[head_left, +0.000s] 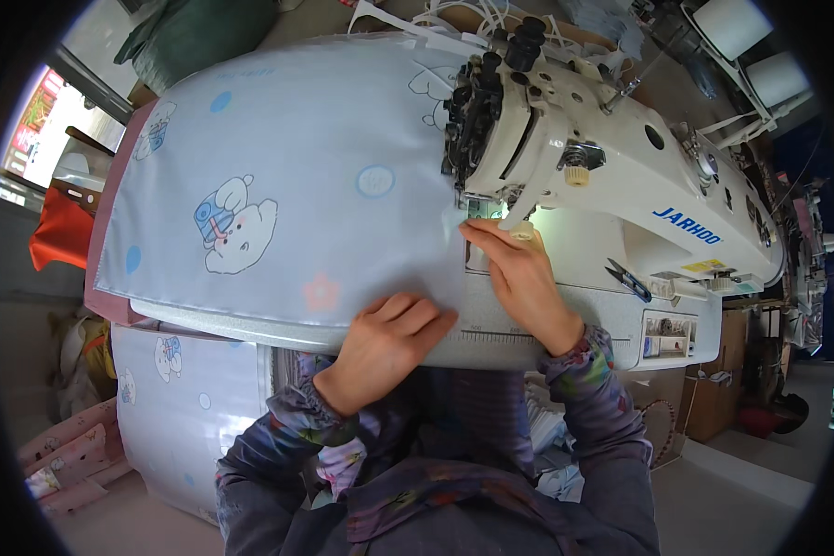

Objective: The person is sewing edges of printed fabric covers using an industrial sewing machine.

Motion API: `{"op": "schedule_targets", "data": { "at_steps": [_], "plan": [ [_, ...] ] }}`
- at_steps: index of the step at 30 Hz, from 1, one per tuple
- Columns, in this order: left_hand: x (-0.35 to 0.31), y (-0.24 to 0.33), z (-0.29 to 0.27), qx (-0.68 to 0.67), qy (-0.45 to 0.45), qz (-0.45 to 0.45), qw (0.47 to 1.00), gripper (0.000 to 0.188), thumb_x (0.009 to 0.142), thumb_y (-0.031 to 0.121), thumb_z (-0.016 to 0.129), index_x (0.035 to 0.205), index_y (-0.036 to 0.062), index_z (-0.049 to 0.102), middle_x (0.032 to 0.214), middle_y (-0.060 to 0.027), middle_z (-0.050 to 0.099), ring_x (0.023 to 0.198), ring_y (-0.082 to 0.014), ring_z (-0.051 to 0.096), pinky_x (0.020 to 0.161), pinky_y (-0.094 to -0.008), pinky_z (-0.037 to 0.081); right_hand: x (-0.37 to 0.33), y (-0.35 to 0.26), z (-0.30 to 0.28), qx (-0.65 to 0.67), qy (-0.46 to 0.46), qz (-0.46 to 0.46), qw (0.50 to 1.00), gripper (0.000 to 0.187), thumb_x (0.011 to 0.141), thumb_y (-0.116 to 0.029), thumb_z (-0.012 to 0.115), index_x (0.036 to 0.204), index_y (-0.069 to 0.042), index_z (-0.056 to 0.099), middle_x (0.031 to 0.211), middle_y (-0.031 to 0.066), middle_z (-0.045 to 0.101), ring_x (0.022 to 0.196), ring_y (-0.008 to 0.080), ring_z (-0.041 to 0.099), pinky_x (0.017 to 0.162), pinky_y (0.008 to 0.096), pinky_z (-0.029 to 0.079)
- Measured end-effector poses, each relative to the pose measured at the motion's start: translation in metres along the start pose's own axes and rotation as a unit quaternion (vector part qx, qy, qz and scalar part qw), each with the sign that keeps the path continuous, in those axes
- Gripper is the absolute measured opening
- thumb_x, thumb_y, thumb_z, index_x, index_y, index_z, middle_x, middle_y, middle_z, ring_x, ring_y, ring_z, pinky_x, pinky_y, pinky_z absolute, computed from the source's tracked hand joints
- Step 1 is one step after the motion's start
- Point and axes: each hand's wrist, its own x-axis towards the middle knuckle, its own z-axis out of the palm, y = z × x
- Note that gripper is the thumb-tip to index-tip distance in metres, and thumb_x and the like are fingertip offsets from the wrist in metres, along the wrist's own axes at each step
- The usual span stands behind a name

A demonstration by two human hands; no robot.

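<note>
A pale blue-grey fabric sheet [315,120], smooth and printed with white cartoon animals, blue dots and a pink star, is spread across a light-grey sewing table [602,317], beside a white sewing machine's [612,139] needle area. It is touched by the left hand's [387,338] curled fingers and the right hand's [525,283] straighter ones; whether it is pinched cannot be told. Small, indistinct parts are held in a rectangular white tray [646,335] set into the table.

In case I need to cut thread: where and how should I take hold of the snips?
Probably across the middle of the snips, coming from the near side, away from the cloth: they lie slantwise on the bed, slim enough to pinch across, with the machine rising behind them. Which end cuts is too small to tell.
</note>
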Motion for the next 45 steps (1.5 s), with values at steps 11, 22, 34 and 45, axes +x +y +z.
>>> {"op": "schedule_targets", "data": {
  "at_steps": [11,22,34,45],
  "plan": [
    [0.056,-0.063,0.013,0.007,0.031,0.028,0.999,0.038,0.070,0.007,0.066,0.106,0.0122,0.076,0.092,0.0022,0.065,0.085,-0.0190,0.062,0.071,-0.0304,0.055,0.002,-0.004,-0.001,-0.008,-0.019,0.031,0.999,0.053,0.077,0.015,0.053,0.125,-0.002,0.066,0.123,0.0141,0.066,0.112,0.0376,0.062,0.098,0.0439,0.047],
    [0.087,-0.103,0.028,-0.053,0.026,0.018,0.998,0.033,0.073,-0.002,0.071,0.104,0.0079,0.074,0.101,-0.0020,0.072,0.092,-0.0249,0.069,0.075,-0.0349,0.059,-0.004,0.005,0.004,-0.036,-0.031,0.056,0.997,0.057,0.075,0.014,0.053,0.128,-0.004,0.065,0.128,0.0136,0.064,0.111,0.0377,0.063,0.096,0.0443,0.049],
    [0.077,-0.100,0.031,0.005,0.114,-0.081,0.990,0.026,0.082,0.003,0.069,0.107,0.0083,0.074,0.097,-0.0065,0.063,0.087,-0.0280,0.064,0.077,-0.0380,0.055,-0.004,-0.002,0.004,-0.030,0.003,0.055,0.998,0.054,0.079,0.012,0.053,0.129,-0.003,0.064,0.127,0.0160,0.065,0.108,0.0406,0.064,0.094,0.0427,0.051],
    [-0.028,-0.027,0.007,0.025,0.267,-0.002,0.963,0.035,0.084,0.007,0.065,0.119,0.0109,0.072,0.126,-0.0112,0.064,0.102,-0.0244,0.066,0.099,-0.0397,0.051,-0.003,-0.004,0.007,-0.005,0.033,0.039,0.999,0.034,0.094,0.004,0.053,0.125,-0.001,0.065,0.128,0.0175,0.066,0.119,0.0336,0.063,0.100,0.0380,0.048]
  ]
}}
